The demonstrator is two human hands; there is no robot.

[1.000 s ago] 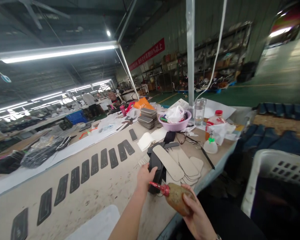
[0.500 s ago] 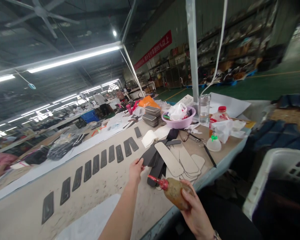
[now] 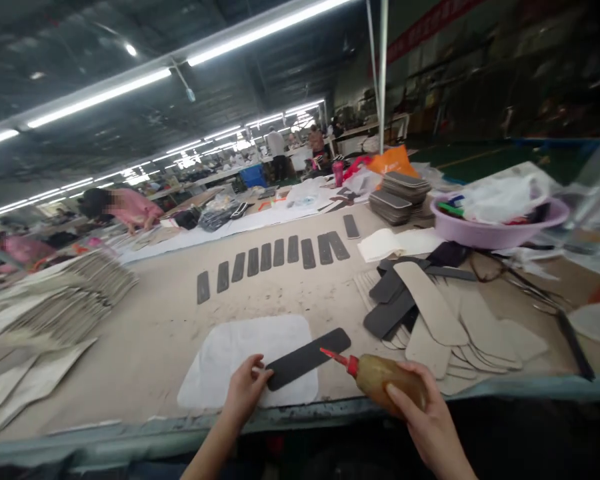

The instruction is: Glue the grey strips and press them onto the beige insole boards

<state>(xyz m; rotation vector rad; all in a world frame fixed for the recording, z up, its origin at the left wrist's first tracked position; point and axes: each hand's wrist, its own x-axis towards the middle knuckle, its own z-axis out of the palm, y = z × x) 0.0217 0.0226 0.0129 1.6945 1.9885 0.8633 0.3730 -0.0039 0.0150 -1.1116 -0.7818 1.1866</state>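
Observation:
My left hand (image 3: 249, 387) pinches the left end of a dark grey strip with rounded corners (image 3: 310, 358). That strip slants over a white sheet (image 3: 260, 337) at the table's front edge. In my right hand (image 3: 423, 407) is a yellowish-brown squeeze bottle (image 3: 387, 380) with a red nozzle, my fingers wrapped round its body. Its tip points left, close to the strip's right part; whether they touch I cannot tell. Beyond the sheet, several dark strips (image 3: 253, 262) lie in a row. To the right is a loose pile of dark strips (image 3: 393, 303) and beige pieces (image 3: 430, 303).
Stacked beige pieces (image 3: 70, 300) stand at the left. At the back right are stacked dark pieces (image 3: 397, 197) and a purple basin (image 3: 500, 230) holding plastic bags. Scissors (image 3: 535, 290) and a black tool (image 3: 575, 343) lie at the right. Two people in pink (image 3: 133, 208) work further left.
My left hand has brought a dark strip from the pile at the right onto the white sheet. The bottle stays in my right hand. My view has swung left.

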